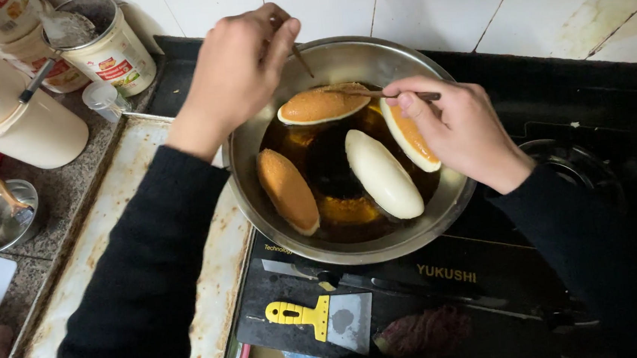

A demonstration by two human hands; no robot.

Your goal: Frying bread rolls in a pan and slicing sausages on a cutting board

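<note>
Turning step: 4 buns are being fried in the oily pan (259, 199); top bun (322, 104) is being tipped by 2 sticks, 1 pinched in left hand (238, 70) fingers, 1 in right hand (457, 126). Steady levering needed next.

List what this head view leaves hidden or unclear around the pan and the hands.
- Stick tips: the left hand and right hand cover most of each stick.
- Pan bottom: dark oil hides it.
- Bread piece by the right hand: partly covered.
- Tubs at upper left: cut off by the frame edge.

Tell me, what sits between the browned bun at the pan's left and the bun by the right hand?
A pale oval bun floating in dark oil, head view.
</note>
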